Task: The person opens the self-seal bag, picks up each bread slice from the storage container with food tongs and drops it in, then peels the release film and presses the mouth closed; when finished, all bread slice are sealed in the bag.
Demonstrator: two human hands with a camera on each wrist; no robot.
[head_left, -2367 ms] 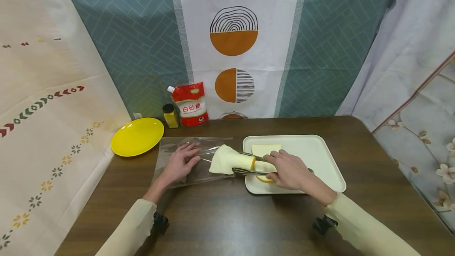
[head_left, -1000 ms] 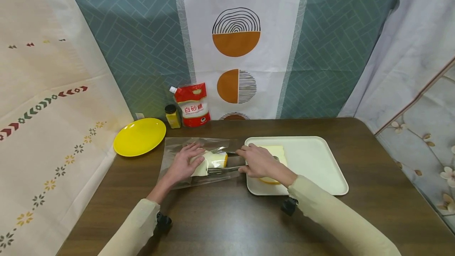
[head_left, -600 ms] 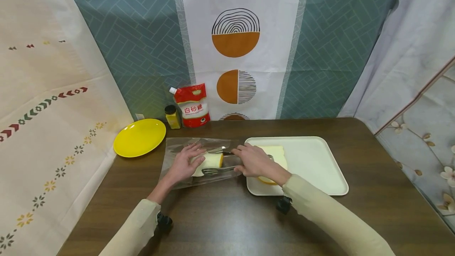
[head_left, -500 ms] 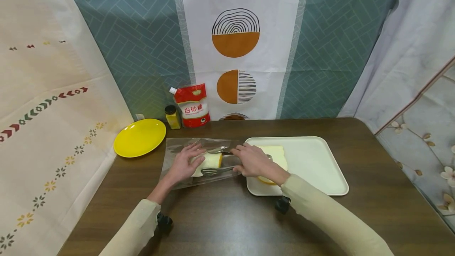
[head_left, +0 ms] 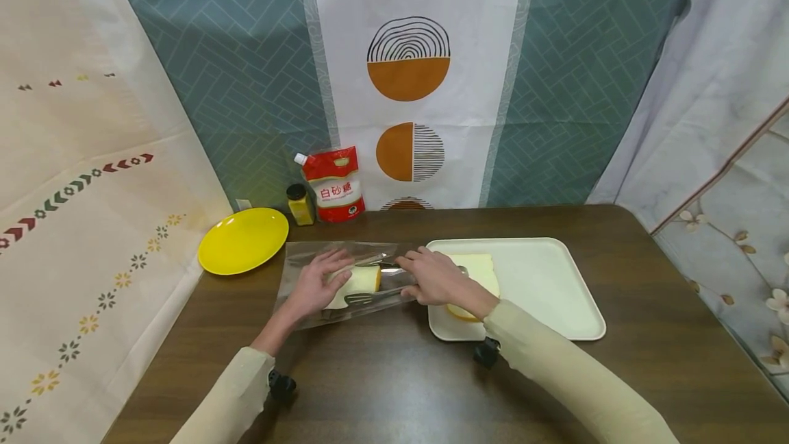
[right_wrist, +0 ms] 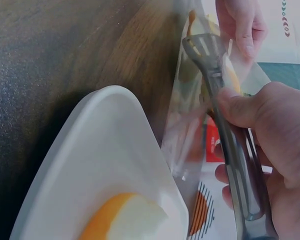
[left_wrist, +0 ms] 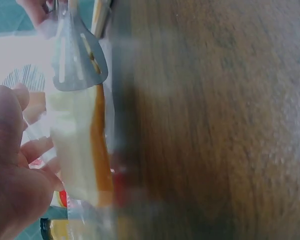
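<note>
The bread slice point(head_left: 364, 281) lies to the right of your left hand, its orange crust end facing your right hand. It seems to be inside the clear bag point(head_left: 294, 278), with film glinting around it. The slotted tips of the tongs point(right_wrist: 236, 160) reach in there too, one along the near side of the slice; whether they pinch it or merely flank it, you cannot tell from these views.

Your right hand point(head_left: 434, 276) grips the tongs by their arms. Your left hand point(head_left: 316, 286) rests over the bag, fingers extended and thumb reaching over the bread, not clenched.

Watch the tong tips: drawn out while squeezed, they could drag the slice back towards the bag's mouth, and a slot edge might snag or tear thin film. Pressing hard with your left hand would likely crease or flatten the soft bread; too light a touch could let the bag slide on the smooth table point(head_left: 394, 375).

Under your right forearm, more bread point(head_left: 487, 274) sits on the white tray point(head_left: 542, 286); a low wrist might brush it. Farther back are the yellow plate point(head_left: 243, 242), the jar point(head_left: 301, 207) and the red pouch point(head_left: 335, 187).
</note>
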